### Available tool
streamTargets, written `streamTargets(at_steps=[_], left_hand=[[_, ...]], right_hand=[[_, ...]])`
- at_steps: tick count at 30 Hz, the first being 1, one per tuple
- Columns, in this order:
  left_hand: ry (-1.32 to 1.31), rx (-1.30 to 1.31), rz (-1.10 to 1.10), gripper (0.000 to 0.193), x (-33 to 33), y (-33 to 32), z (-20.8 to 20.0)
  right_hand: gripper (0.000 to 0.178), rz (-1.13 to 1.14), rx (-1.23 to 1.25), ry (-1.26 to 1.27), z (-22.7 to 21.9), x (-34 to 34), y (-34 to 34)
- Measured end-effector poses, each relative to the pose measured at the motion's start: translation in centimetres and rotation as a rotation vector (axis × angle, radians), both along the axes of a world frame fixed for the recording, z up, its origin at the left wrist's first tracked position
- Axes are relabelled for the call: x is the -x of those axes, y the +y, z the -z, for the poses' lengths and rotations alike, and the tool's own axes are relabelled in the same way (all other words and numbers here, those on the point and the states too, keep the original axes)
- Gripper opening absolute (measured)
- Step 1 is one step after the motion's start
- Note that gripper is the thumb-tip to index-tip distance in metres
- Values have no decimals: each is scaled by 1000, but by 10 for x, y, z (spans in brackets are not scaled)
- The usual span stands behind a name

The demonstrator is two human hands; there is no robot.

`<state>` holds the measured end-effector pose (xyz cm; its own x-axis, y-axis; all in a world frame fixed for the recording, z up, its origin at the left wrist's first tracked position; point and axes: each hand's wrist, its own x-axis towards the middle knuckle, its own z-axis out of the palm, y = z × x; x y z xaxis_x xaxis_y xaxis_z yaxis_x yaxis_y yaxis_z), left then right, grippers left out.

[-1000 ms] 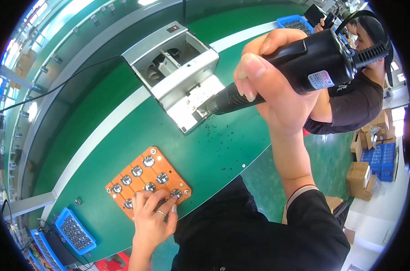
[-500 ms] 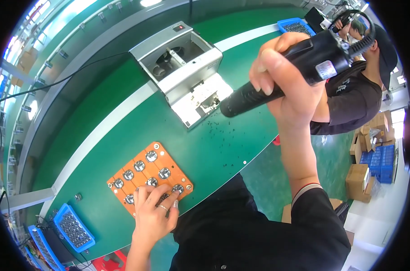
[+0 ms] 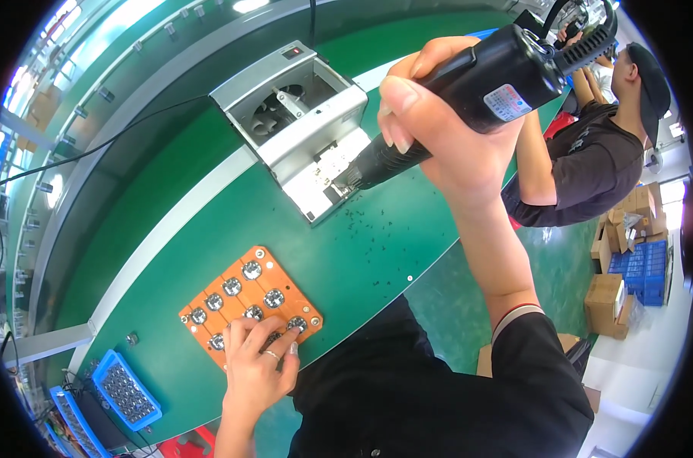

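My right hand point(image 3: 457, 126) has the black driver point(image 3: 518, 72) gripped, probably mid-pickup at the upper-centre silver machine point(image 3: 312, 126), so next needs a clean lift, while my left hand point(image 3: 258, 374)'s on the orange plate point(image 3: 252, 294), can't tell if pinching.

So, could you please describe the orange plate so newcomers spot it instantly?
On the green table, look below the silver machine. The orange plate lies partly under the left hand; unlike the nearest blue tray, it holds larger round metallic parts, spaced apart.

bright overall | glare whitening silver machine's front plate point(image 3: 323, 177) | fisheye curving straight edges | corners black
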<state>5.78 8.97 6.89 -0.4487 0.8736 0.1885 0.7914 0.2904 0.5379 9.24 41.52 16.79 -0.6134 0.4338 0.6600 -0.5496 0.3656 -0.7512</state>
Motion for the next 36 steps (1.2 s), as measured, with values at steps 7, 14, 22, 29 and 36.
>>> streamTargets(at_steps=[7,14,22,29,36], left_hand=[[-11,1,3,27,2,1,0],[-6,-12,10,26,3,1,1],[-9,-1,10,26,2,3,-2],[-13,27,-6,26,0,3,-2],[-27,45,4,26,2,4,0]], right_hand=[[21,8,-13,-366,-4,19,-16],[20,32,154,-83,-12,-4,3],[7,105,438,417,-44,15,34],[8,215,517,412,-36,20,57],[11,154,355,214,-31,-8,16]])
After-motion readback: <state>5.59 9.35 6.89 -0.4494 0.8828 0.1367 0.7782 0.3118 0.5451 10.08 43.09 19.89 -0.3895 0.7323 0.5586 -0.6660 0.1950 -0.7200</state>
